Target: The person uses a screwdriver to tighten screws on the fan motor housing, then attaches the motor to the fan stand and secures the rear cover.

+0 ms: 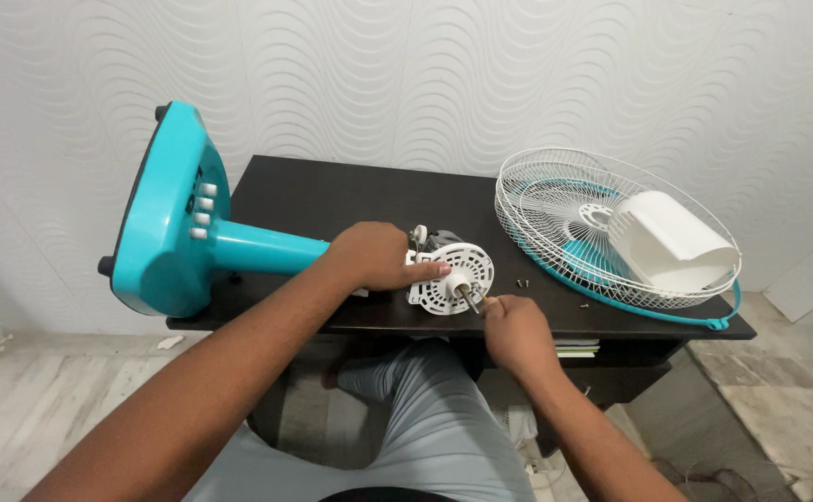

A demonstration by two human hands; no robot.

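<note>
Nearby, white housing (671,240) in fan grille (555,178), left hand (374,257) gripping motor (450,272), right hand (515,327) pinching shaft (470,296)

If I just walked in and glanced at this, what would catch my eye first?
Probably the bright turquoise fan base, lying on its side at the left end of the dark table. In the middle, the left hand rests on the white slotted motor plate, while the right hand works at the metal shaft sticking out of it. At the right lies the white wire fan guard, with a white plastic cover resting in it.
</note>
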